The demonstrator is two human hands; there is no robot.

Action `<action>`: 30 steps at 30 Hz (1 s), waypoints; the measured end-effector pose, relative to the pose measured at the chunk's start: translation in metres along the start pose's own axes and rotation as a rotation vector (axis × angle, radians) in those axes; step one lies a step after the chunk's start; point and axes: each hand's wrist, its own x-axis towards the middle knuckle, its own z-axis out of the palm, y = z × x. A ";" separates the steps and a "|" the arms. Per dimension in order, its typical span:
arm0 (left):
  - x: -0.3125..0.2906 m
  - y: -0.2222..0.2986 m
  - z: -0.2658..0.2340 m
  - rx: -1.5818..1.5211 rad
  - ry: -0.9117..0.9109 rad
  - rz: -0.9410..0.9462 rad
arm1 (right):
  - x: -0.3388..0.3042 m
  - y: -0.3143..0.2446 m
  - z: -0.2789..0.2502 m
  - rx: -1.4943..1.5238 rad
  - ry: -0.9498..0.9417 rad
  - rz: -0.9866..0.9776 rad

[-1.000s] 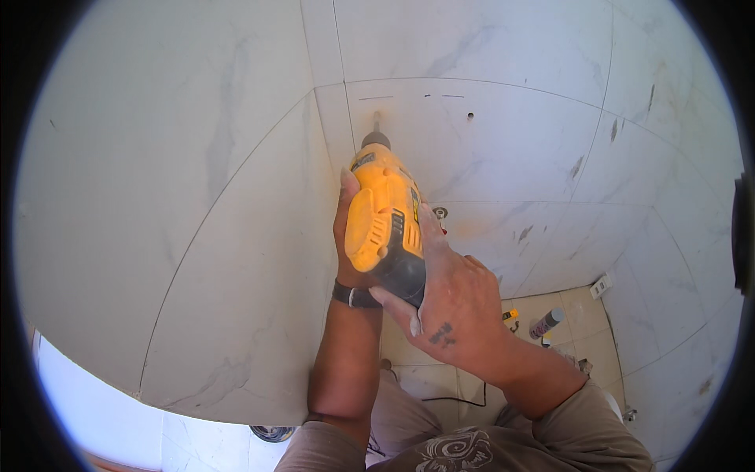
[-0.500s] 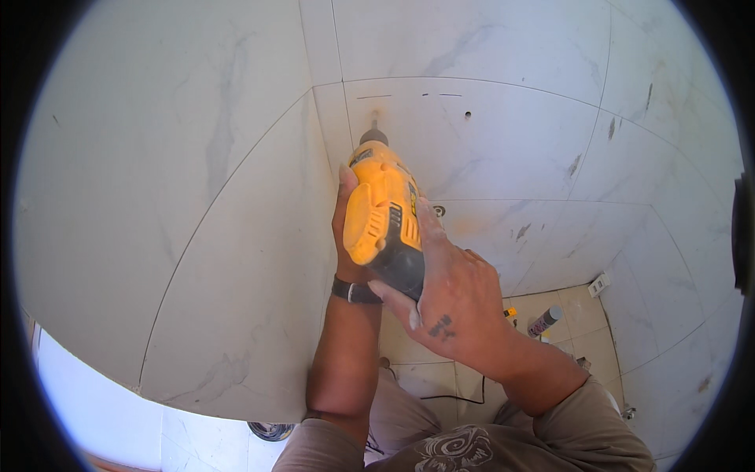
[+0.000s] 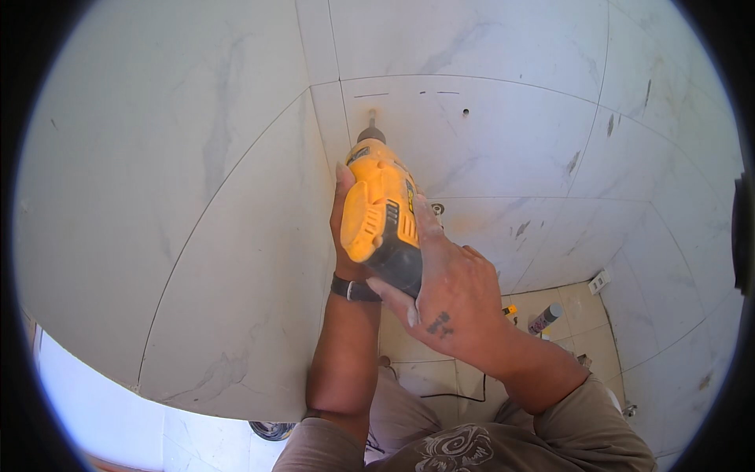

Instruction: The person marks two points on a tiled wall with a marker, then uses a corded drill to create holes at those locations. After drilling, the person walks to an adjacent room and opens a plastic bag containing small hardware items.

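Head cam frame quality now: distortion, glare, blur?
Head view: tile lines on the left wall bow, corners black; head view: lower-left patch washed out; head view: drill fairly clear, bit hazy at the tip, dust or blur unclear.

Tiled room under fitting-out: marbled wall tiles (image 3: 511, 149), round hole (image 3: 465, 112), power drill (image 3: 381, 200).
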 end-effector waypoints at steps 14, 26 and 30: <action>0.004 0.001 -0.011 -0.029 0.015 0.000 | 0.001 0.002 0.004 -0.030 0.017 -0.016; 0.003 0.002 -0.010 -0.019 -0.015 -0.016 | 0.000 0.000 0.002 -0.033 -0.011 0.014; 0.005 0.002 -0.015 -0.033 -0.004 -0.013 | 0.000 0.000 0.003 -0.036 0.027 -0.027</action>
